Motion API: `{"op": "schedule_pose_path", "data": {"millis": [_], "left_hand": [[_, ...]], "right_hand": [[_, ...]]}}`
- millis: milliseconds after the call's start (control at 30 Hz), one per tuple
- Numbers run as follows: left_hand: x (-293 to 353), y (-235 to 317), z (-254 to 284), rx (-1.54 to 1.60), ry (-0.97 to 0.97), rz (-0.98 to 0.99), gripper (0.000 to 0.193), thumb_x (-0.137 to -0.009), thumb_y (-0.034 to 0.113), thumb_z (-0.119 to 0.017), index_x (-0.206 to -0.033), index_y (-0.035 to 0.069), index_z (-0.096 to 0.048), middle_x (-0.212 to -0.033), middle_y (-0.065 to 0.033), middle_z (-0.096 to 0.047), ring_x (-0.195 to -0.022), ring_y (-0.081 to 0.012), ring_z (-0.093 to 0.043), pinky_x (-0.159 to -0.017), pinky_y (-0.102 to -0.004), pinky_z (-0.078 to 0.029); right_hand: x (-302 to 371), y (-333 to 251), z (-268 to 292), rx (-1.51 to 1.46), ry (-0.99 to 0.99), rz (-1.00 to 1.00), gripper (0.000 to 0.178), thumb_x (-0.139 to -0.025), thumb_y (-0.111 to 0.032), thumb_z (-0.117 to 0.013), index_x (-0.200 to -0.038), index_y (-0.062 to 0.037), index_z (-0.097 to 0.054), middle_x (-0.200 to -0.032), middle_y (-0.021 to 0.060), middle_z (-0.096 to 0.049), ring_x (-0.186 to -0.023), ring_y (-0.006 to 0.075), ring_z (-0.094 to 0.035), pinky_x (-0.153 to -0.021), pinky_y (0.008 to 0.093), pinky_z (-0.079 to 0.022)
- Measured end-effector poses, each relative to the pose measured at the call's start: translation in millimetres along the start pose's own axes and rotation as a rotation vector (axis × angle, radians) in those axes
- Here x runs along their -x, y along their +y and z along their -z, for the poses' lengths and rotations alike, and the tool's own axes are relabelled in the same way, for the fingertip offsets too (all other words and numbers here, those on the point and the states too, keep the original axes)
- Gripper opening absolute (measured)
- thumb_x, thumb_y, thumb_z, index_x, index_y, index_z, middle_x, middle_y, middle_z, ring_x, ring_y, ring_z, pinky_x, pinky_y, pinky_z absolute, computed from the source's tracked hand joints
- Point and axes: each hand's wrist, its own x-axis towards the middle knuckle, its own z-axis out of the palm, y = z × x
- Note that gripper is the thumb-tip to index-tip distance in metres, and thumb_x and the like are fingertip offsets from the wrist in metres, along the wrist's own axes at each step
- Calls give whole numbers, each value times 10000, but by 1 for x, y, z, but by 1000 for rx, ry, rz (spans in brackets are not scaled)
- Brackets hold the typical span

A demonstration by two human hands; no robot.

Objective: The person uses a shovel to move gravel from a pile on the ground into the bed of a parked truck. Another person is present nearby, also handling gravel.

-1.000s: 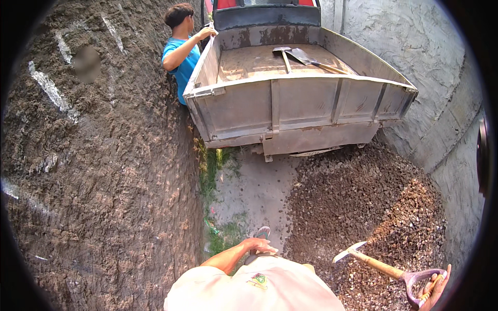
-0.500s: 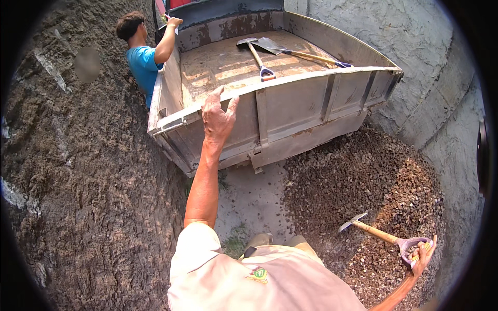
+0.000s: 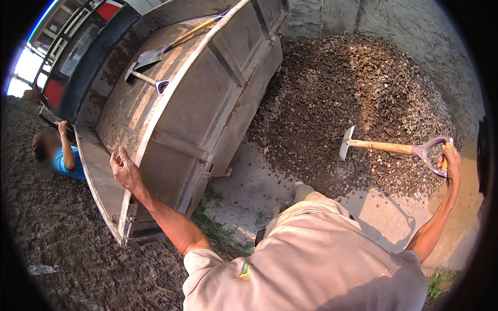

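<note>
My right hand [image 3: 449, 161] is closed round the purple D-shaped grip of a shovel [image 3: 384, 147]. Its wooden shaft points left, and the metal blade, seen nearly edge-on, is over the gravel pile [image 3: 332, 98]; I cannot tell if it touches the stones. On the other side my left hand [image 3: 127, 171] is open, fingers apart, at the rim of the truck bed [image 3: 176, 85]. Whether it touches the rim I cannot tell. Inside the bed lie two more shovels, one with a light wooden shaft [image 3: 143, 78] and one with a dark blade [image 3: 150, 55].
A person in a blue shirt [image 3: 72, 163] stands beyond the bed's left side, an arm raised near the cab. Rough brown earth [image 3: 62, 228] rises at left. A grey wall [image 3: 430, 57] backs the gravel. Grass [image 3: 220, 236] grows by the truck's rear corner.
The view has swung right, so truck and person now appear further left. My right hand has raised the shovel, its shaft now nearly level. My left hand stays open near the bed's rim.
</note>
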Motion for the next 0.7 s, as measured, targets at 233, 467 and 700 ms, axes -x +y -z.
{"op": "schedule_pose_path", "data": {"millis": [233, 467, 700], "left_hand": [[8, 22, 5, -236, 96, 9, 579, -824, 512, -564, -1082, -6, -581, -918, -158, -648, -850, -279, -622, -737, -362, -474], [9, 22, -3, -250, -62, 12, 558, -847, 532, -508, -1062, 26, -603, -921, -157, -647, -854, -277, -620, -731, -368, -473], [2, 13, 9, -209, -194, -43, 553, -858, 531, -478, -1114, 54, -591, -999, -153, -634, -936, -294, -598, -786, -376, -454]], "right_hand": [[25, -11, -33, 165, 297, -45, 245, -835, -293, -561, -927, -66, -547, -578, -26, -451, -397, 50, -395, -364, 203, -315], [39, -57, -70, 383, 522, 113, 368, -836, -315, -570, -1058, -22, -544, -696, 27, -512, -448, 73, -429, -415, 218, -363], [66, -75, -125, 299, 505, 267, 391, -815, -303, -601, -1082, -21, -552, -748, 70, -583, -478, 106, -472, -449, 263, -395]]}}
